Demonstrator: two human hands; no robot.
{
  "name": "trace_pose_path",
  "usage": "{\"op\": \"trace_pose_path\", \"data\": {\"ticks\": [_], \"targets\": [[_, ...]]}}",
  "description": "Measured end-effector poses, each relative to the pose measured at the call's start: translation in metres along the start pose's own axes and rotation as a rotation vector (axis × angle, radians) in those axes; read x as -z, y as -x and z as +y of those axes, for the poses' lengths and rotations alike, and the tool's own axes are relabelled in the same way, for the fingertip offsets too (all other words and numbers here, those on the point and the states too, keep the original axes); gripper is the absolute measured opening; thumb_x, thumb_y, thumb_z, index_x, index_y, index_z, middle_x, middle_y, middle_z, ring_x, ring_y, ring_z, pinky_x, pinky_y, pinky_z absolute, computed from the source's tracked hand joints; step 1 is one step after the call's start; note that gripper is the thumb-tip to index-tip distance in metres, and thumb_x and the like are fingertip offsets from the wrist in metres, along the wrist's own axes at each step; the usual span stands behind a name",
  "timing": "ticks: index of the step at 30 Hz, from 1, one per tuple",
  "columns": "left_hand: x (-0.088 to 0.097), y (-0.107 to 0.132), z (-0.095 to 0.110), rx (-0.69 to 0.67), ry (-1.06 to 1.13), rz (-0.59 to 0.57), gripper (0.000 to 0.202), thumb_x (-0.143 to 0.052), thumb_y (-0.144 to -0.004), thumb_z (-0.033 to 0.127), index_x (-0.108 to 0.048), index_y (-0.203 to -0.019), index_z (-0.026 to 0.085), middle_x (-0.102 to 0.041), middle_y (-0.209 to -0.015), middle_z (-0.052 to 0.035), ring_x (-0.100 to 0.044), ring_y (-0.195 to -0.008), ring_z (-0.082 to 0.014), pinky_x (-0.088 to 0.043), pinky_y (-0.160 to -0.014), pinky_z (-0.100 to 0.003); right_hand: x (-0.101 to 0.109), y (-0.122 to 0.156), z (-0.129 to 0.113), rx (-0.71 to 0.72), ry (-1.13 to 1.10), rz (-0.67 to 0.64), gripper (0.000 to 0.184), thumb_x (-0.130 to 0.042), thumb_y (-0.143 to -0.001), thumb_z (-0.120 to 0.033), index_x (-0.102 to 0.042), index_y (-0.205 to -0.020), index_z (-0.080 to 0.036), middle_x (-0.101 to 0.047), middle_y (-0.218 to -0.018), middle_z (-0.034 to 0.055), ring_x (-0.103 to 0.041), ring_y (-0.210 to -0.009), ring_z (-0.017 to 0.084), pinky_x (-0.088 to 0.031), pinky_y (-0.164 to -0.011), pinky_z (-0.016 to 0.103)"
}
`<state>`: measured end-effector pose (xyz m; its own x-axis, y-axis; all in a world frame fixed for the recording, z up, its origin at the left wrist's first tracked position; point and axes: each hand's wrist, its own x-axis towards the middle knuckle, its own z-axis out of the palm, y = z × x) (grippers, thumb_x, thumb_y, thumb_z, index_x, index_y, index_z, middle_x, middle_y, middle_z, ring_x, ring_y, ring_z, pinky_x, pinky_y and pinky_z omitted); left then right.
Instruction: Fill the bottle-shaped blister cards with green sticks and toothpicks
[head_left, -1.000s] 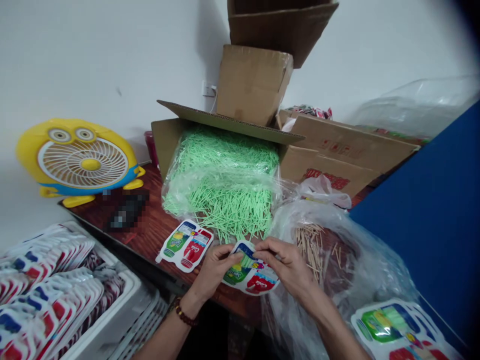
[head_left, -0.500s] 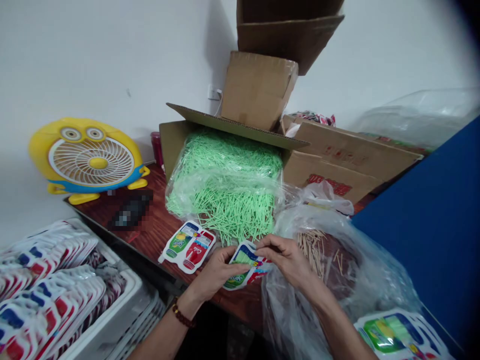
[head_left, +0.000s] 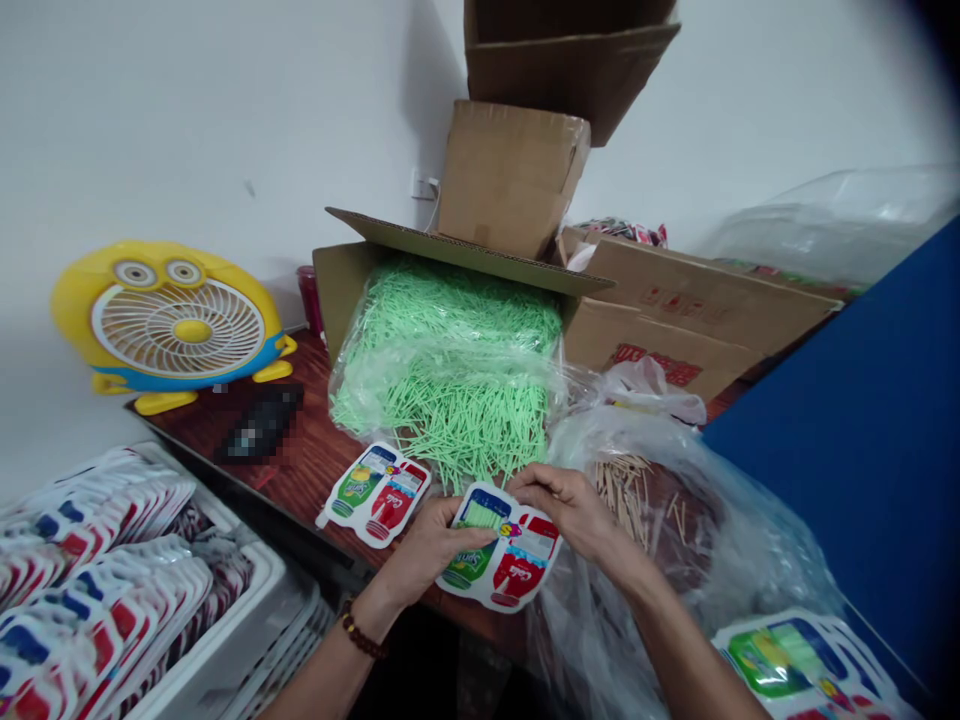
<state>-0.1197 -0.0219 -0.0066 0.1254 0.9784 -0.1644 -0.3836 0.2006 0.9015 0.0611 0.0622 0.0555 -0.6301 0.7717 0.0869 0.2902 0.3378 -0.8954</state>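
A flat white-edged packet (head_left: 521, 560), printed with a green drink container and a red one marked "Cola", faces me at the table's front edge. Pale green sticks show in its upper left part. My left hand (head_left: 439, 545) grips its left side, thumb across the front. My right hand (head_left: 562, 505) is closed with bent fingers at the top edge, pinching there; the fingertips are partly hidden. Just left lies a similar packet (head_left: 379, 495) on the table. Behind my hands, thin green sticks (head_left: 465, 400) spill from a plastic-lined cardboard box (head_left: 341, 295).
A clear plastic bag (head_left: 757, 530) with tan sticks (head_left: 626, 490) lies on the right. More packets (head_left: 799, 665) sit at lower right. A white crate (head_left: 255, 600) of packets stands at lower left. A yellow fan (head_left: 191, 330), cardboard boxes (head_left: 510, 180) and a blue panel (head_left: 847, 400) surround the table.
The packet in my hands has turned flatter towards me, so its red half now shows fully. My right hand has drawn back slightly from its front to the top edge.
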Motion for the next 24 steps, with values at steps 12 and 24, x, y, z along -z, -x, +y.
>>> {"op": "trace_pose_path", "data": {"ticks": [12,24], "targets": [[0.004,-0.004,-0.011,0.024,-0.019,0.068,0.030,-0.078,-0.068,0.032,-0.072,-0.089,0.012,-0.077,-0.085,-0.0079,-0.070,-0.075,-0.0246,-0.052,-0.072,-0.035,0.005,-0.006,0.025,-0.015,-0.111,0.186,0.036,-0.058,-0.085,-0.035,-0.053,-0.118,-0.020,-0.067,-0.093,0.0034,-0.064,-0.078,0.017,-0.049,-0.072,0.030],[-0.013,-0.003,0.002,0.054,-0.026,-0.053,0.031,-0.079,-0.068,0.024,-0.070,-0.096,0.014,-0.075,-0.083,-0.0055,-0.067,-0.070,-0.0190,-0.051,-0.068,-0.030,-0.003,0.024,0.026,-0.053,0.039,0.031,0.014,-0.061,-0.082,-0.029,-0.067,-0.074,-0.019,-0.061,-0.065,-0.0024,-0.053,-0.062,0.013,-0.038,-0.057,0.022]]}}
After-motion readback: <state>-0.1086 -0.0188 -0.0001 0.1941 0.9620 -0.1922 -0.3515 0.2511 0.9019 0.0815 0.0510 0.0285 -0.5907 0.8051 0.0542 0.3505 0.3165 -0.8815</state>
